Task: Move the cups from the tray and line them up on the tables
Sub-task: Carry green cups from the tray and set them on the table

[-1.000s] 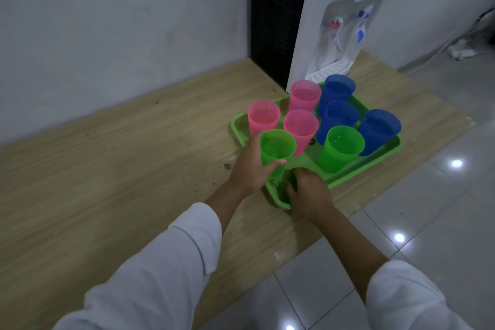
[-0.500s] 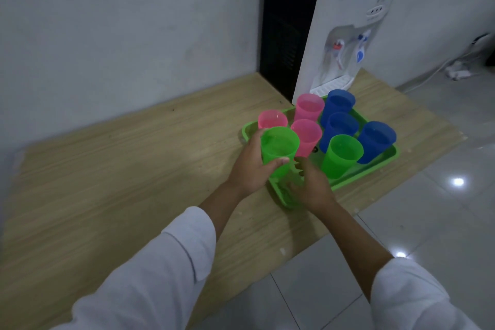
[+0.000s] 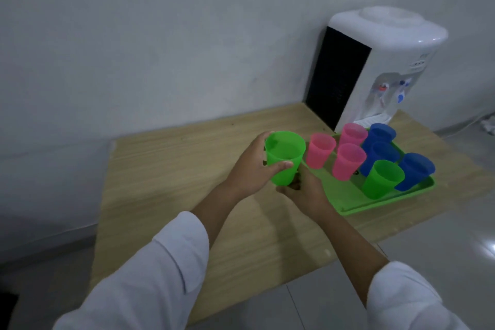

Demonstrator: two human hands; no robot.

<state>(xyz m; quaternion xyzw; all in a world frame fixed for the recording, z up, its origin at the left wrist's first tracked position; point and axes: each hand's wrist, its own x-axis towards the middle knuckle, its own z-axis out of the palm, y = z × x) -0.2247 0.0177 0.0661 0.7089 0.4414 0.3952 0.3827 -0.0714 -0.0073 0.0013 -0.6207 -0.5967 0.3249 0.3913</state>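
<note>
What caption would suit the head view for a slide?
Left hand holds a green cup over the wooden table, beside the green tray with seven cups.

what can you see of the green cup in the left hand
The green cup is a see-through, plastic-looking tumbler, wider at the rim than the base, mouth up, nearly upright, seemingly empty. The left hand grips its side, thumb across the front, holding it above the table just left of the tray. The right hand sits at its base; contact is unclear.
</note>
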